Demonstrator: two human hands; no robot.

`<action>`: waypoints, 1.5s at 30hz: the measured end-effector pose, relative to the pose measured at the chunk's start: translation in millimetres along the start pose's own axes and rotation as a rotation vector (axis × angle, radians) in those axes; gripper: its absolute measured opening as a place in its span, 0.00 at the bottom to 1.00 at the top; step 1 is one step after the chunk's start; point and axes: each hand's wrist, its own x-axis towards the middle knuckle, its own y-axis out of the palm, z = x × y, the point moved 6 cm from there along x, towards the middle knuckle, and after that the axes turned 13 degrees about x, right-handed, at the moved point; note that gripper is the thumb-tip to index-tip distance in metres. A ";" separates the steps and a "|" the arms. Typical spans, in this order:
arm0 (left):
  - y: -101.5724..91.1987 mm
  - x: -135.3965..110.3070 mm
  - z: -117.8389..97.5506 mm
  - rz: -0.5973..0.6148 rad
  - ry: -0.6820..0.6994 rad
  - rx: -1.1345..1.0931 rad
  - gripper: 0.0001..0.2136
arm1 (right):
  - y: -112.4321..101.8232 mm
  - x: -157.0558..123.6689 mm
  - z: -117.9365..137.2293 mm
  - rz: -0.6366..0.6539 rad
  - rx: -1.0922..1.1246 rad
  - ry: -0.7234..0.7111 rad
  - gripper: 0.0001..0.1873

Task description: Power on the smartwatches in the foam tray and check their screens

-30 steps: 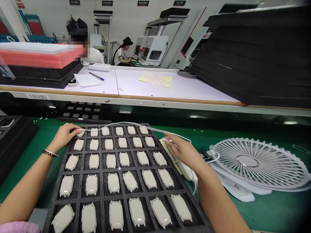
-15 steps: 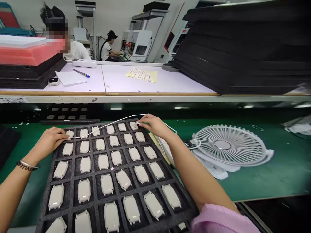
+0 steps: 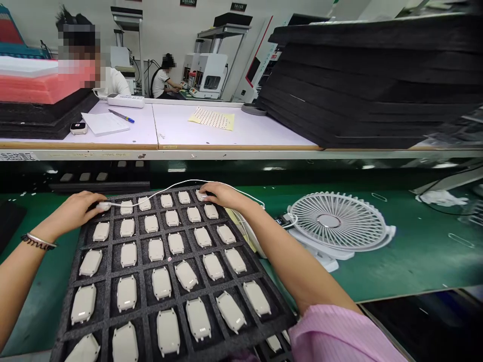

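A black foam tray (image 3: 109, 281) divided into compartments holds several off-white smartwatch cases (image 3: 168, 332), their backs facing up. At its far left corner, my left hand (image 3: 77, 213) pinches the white end of a charging cable (image 3: 177, 184), over the corner compartment. The cable arcs over the back row and passes behind my right hand (image 3: 221, 195). My right fingers close around a watch case (image 3: 201, 195) in the far right corner compartment, hiding part of it.
A white desk fan (image 3: 332, 221) lies on the green mat (image 3: 411, 256) to the right. Behind stands a white shelf (image 3: 173, 123) with a pen, paper and a watch. Black foam trays (image 3: 358, 95) are stacked at right. Two people sit beyond.
My right fingers have come down onto the back right watch case. My left hand has lifted the cable end slightly, and the whole view has shifted a little.
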 end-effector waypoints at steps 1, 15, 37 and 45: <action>-1.4 1.0 4.6 0.009 -0.051 -0.035 0.31 | 0.0 0.7 -0.5 0.007 0.014 0.010 0.14; 7.6 -0.2 9.4 0.150 -0.216 -0.322 0.35 | -4.9 6.7 -12.9 0.097 0.404 0.238 0.35; 23.7 15.3 13.6 0.326 -0.325 -0.613 0.31 | -9.0 30.5 4.2 -0.092 0.061 0.244 0.13; 2.3 25.8 -32.2 -0.043 -0.236 -0.394 0.22 | 25.3 38.2 49.3 0.060 0.089 -0.037 0.08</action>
